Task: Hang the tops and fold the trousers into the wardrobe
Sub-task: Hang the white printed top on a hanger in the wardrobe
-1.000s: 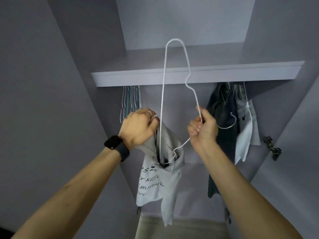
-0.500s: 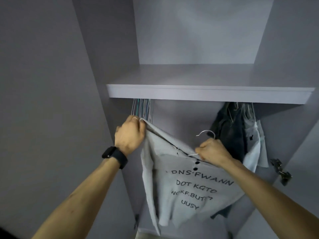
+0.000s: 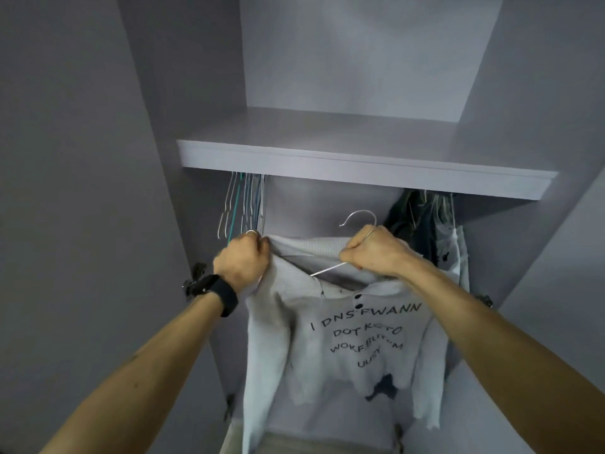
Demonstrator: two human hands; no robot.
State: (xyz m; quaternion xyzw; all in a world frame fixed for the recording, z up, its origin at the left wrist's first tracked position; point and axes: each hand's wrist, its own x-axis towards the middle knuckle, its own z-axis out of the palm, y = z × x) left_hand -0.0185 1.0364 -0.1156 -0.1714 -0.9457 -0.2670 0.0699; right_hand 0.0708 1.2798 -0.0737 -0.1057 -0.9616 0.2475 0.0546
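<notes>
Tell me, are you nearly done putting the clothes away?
Partly. A few clothes already hang on the right under the shelf. The left hand grips the grey top at its collar while the right hand holds the wire hanger in its neck. It is not yet hung up, and no trousers show.

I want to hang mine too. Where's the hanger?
Head view, centre, under the shelf: the hanger sits in the right hand, hook poking up, its wire inside the neck of the top, which the left hand holds.
</notes>
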